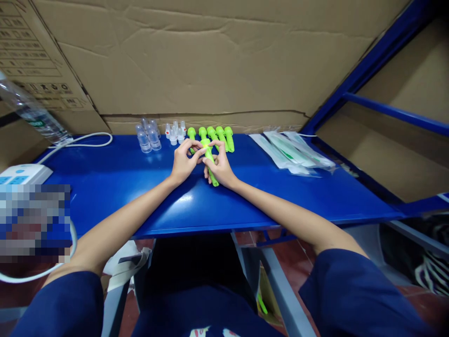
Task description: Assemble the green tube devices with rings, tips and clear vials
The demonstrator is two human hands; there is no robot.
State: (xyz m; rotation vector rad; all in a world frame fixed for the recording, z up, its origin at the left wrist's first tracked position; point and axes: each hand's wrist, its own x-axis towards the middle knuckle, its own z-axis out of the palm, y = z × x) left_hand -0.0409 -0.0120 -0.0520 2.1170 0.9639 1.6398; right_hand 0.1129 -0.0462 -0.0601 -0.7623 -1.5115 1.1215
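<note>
Green tube (pixel 213 178) between hands: left hand (pixel 183 164) pinches top, right hand (pixel 221 171) clasps body.

A single camera sat on the person's head, facing forward and down along both forearms onto the blue counter (pixel 105 182). It was close: the dark sleeves (pixel 351 290) filled the bottom corners, and the left hand (pixel 183 161) and right hand (pixel 220 168) held a green tube (pixel 213 179) near the frame's middle. A cardboard wall (pixel 210 61) closed the view ahead. No second view shared the scene.
</note>
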